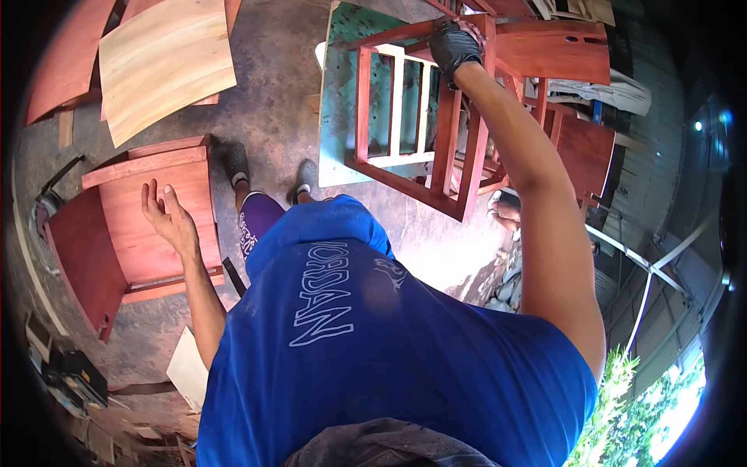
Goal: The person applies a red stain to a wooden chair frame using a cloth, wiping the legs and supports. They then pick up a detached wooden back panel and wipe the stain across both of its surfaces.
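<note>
My right hand (pixel 457 48), in a black glove, is closed around the upper part of a reddish-brown wooden frame (pixel 447 140). This frame has upright bars and slats, some of them bright in the light. Behind it is a paint-spattered green board (pixel 336 117). On the other side, my left hand (pixel 169 222) is bare and holds nothing. Its fingers are apart and slightly bent, above a reddish wooden chair-like piece (pixel 156 226) with a broad flat panel. The glove hides part of the frame's top rail.
A pale curved wooden panel (pixel 167 62) lies over reddish panels (pixel 66 58) at upper left. More red-stained furniture (pixel 560 50) stands at upper right. Dark cases (pixel 82 377) sit at lower left. Metal poles (pixel 642 288) and green plants (pixel 622 412) are at the right.
</note>
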Tool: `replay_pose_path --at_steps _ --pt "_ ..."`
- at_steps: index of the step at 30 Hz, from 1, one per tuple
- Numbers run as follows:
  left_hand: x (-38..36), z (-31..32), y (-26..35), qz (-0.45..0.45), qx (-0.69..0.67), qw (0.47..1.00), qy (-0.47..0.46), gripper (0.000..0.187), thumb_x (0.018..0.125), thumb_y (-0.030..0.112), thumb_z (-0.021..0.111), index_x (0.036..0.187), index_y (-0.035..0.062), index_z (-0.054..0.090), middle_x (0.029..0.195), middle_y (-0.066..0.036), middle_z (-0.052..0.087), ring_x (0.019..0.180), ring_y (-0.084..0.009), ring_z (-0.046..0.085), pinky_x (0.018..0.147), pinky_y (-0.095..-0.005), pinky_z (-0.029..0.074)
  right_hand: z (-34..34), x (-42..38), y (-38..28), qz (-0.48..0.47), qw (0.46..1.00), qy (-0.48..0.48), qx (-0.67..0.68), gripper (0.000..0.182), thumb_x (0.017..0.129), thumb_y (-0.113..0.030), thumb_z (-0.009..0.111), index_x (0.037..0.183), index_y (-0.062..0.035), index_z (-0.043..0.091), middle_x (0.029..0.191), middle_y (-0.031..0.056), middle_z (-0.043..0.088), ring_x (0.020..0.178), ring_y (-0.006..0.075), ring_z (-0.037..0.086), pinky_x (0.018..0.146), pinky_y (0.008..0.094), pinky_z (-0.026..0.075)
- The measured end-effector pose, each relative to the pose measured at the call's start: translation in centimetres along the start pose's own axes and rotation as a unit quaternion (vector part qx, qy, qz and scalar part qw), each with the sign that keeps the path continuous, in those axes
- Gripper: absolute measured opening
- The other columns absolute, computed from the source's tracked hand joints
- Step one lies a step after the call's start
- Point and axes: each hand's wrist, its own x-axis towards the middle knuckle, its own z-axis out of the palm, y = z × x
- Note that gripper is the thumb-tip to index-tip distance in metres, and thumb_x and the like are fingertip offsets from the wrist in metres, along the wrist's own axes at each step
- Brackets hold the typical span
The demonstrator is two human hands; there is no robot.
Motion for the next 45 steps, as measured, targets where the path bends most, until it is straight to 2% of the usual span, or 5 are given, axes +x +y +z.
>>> replay_pose_path --at_steps 6,13,32,38,45 --pt "1.1 0.1 -1.6 -0.004 0.035 0.999 -0.029 0.047 0.102 0.031 0.061 0.139 0.0014 0.059 0.152 -0.018 0.042 0.139 -0.0315 0.043 0.115 -0.0448 0.037 4.8 -9.6 -1.3 0.128 0.974 -0.181 -0.053 0.041 0.088 -0.042 0.059 0.113 -0.0103 0.070 0.122 0.0231 0.066 0.119 0.0404 0.062 0.097 0.0561 0.049" --pt "0.9 1.0 -2.4 0.018 0.092 0.994 -0.056 0.046 0.101 0.029 0.062 0.138 0.0017 0.059 0.153 -0.021 0.042 0.142 -0.0352 0.038 0.114 -0.0469 0.037 3.9 -2.1 0.8 -0.180 0.934 0.006 -0.308 0.040 0.086 -0.036 0.067 0.114 -0.0080 0.071 0.118 0.0205 0.070 0.107 0.0374 0.069 0.094 0.0492 0.055" --pt "8.5 4.3 1.5 0.170 0.107 0.965 -0.170 0.060 0.100 0.042 0.063 0.138 -0.0040 0.057 0.148 -0.022 0.049 0.139 -0.0370 0.045 0.112 -0.0492 0.040 10.3 -19.0 -4.4 0.211 0.977 0.012 -0.024 0.018 0.084 -0.007 0.060 0.086 0.0075 0.070 0.069 0.0181 0.065 0.059 0.0270 0.068 0.044 0.0414 0.050" --pt "11.1 6.2 8.9 0.266 0.127 0.937 -0.188 0.054 0.100 0.035 0.064 0.137 -0.0036 0.058 0.149 -0.023 0.046 0.138 -0.0385 0.045 0.114 -0.0495 0.038 5.2 -23.7 -5.4 0.150 0.977 -0.022 0.149 0.021 0.081 -0.017 0.068 0.094 -0.0004 0.071 0.086 0.0191 0.072 0.079 0.0358 0.072 0.071 0.0458 0.058" --pt "9.4 13.0 17.0 0.324 0.048 0.914 -0.241 0.049 0.097 0.023 0.067 0.135 -0.0061 0.057 0.144 -0.024 0.051 0.137 -0.0363 0.047 0.113 -0.0439 0.038 -3.2 -28.3 -8.2 0.242 0.672 0.292 0.636 0.027 0.086 0.004 0.065 0.111 -0.0010 0.071 0.113 0.0148 0.069 0.109 0.0288 0.065 0.092 0.0395 0.054"
